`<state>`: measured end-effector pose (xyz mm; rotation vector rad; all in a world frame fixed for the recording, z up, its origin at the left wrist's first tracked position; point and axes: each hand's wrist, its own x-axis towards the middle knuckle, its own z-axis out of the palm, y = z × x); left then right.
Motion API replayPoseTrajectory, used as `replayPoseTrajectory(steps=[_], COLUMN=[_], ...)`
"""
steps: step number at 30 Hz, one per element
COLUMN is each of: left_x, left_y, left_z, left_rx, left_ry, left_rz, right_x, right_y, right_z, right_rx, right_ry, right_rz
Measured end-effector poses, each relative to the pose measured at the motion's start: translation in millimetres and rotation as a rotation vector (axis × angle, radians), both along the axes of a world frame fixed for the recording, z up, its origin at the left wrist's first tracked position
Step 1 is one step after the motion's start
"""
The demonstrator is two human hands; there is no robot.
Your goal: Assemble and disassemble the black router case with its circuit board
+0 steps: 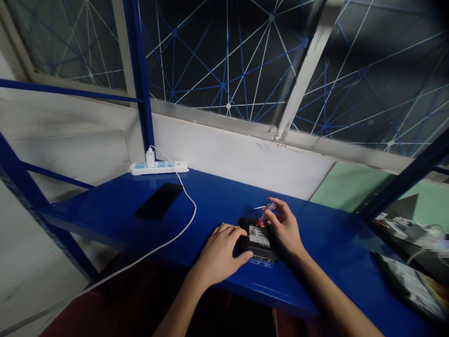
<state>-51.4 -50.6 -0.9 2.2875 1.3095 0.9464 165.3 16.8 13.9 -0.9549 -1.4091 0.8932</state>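
A small black box with a white label point(258, 236) lies near the front edge of a blue table point(210, 201). My left hand point(220, 250) rests flat beside it, the thumb pressed against the box's left side. My right hand point(285, 228) is over the box's right end and grips a thin screwdriver with a clear, red-tinted handle point(264, 216); its tip points down-left at the label. A thin metal shaft sticks out to the left above the fingers.
A black phone point(159, 200) lies face up on the table's left part. A white power strip point(159, 167) with a charger sits at the back wall, its white cable point(182, 224) running over the front edge. Printed papers point(414, 281) lie at the right.
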Motion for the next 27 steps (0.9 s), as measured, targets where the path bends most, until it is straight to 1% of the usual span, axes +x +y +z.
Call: replayPoseTrajectory(steps=[6, 14, 17, 21, 24, 27], left_x=[0.5, 0.6, 0.5, 0.3, 0.1, 0.3], left_y=[0.6, 1.5, 2.4, 3.5, 2.9, 1.8], left_z=[1.8, -0.9, -2.7, -4.1, -2.9, -0.4], left_rx=[-0.017, -0.026, -0.024, -0.024, -0.03, -0.035], left_ry=[0.005, -0.001, -0.008, -0.012, -0.015, -0.012], left_rz=[0.011, 0.027, 0.025, 0.02, 0.019, 0.028], right_x=[4.4, 4.6, 5.3, 7.9, 8.5, 7.4], right_y=[0.2, 0.3, -0.1, 1.6, 3.1, 3.4], right_z=[0.8, 2.2, 2.0, 0.5, -0.1, 0.3], right_rx=[-0.001, 0.058, 0.052, 0.008, -0.018, -0.008], right_ry=[-0.032, -0.09, -0.106, -0.071, -0.051, -0.074], right_rz=[0.018, -0.041, -0.05, -0.011, 0.011, -0.008])
